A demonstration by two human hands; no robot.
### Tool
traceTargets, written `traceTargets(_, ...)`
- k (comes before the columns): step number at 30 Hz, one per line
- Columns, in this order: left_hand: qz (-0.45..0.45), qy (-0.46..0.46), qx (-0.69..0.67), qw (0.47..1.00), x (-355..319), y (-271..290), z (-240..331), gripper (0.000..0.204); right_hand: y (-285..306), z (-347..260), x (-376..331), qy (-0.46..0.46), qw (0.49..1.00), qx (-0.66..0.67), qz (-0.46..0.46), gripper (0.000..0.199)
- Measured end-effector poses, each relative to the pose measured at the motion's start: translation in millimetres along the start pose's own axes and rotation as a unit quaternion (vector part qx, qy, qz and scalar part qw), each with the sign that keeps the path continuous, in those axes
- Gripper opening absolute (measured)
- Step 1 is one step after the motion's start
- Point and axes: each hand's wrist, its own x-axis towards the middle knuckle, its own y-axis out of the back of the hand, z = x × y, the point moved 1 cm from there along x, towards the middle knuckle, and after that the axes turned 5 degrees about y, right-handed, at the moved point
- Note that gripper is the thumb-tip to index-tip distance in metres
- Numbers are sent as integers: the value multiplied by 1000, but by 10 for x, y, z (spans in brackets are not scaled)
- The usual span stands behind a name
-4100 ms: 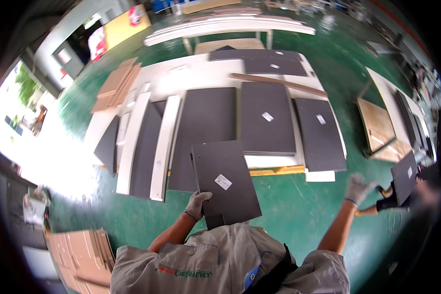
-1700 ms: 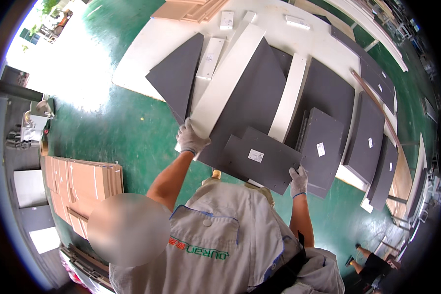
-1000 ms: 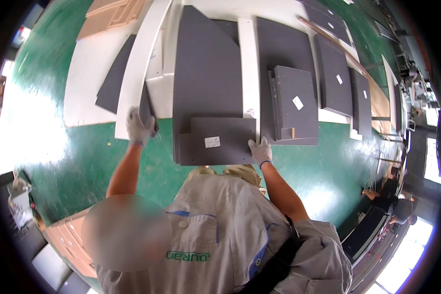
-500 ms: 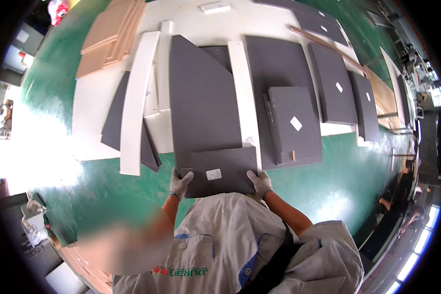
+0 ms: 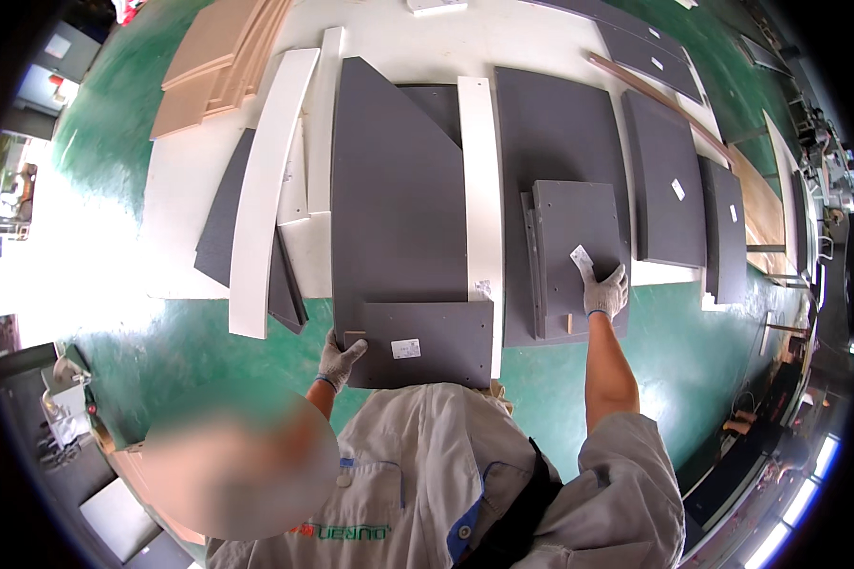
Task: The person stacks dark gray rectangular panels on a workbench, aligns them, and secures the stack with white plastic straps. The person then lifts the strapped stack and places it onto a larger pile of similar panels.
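Note:
A dark grey rectangular panel (image 5: 446, 337) with a white label lies close to my body, across the near end of a larger dark panel with a slanted corner (image 5: 399, 190). My gloved left hand (image 5: 340, 361) grips its left edge, thumb on top and fingers hidden below. Further right, a small stack of dark grey panels (image 5: 575, 211) rests on another large dark panel (image 5: 560, 114). My gloved right hand (image 5: 607, 289) is over its top panel, thumb and fingers apart, beside and partly covering a white label (image 5: 581, 256).
A long white strip (image 5: 482, 190) lies between the large dark panels, and another white board (image 5: 268, 199) lies to the left. Brown boards (image 5: 209, 57) are stacked at far left. More dark panels (image 5: 669, 180) lie at right on the white surface, above a green floor (image 5: 674, 351).
My right hand has let go of the near panel's right edge and moved right onto the small stack. My left hand has stayed at the near panel's left edge.

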Motion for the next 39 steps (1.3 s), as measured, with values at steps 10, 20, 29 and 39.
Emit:
traceTargets(10,18,12,-23,1000,-33,0,-4,77,-50,-2009,4,336,935,3,-111,118)
traceTargets(20,40,1,-16,999,-139,-93,103,80,-536,-3104,-648,663,718,-15,-210,129)
traceTargets(29,241,-130,426,862,76,-238,689,108,-477,-2789,-649,640,743,-22,-197,129)
traceTargets(39,206,-341,488,777,505,-1067,1454,80,205,-327,-454,-39,998,28,38,93)
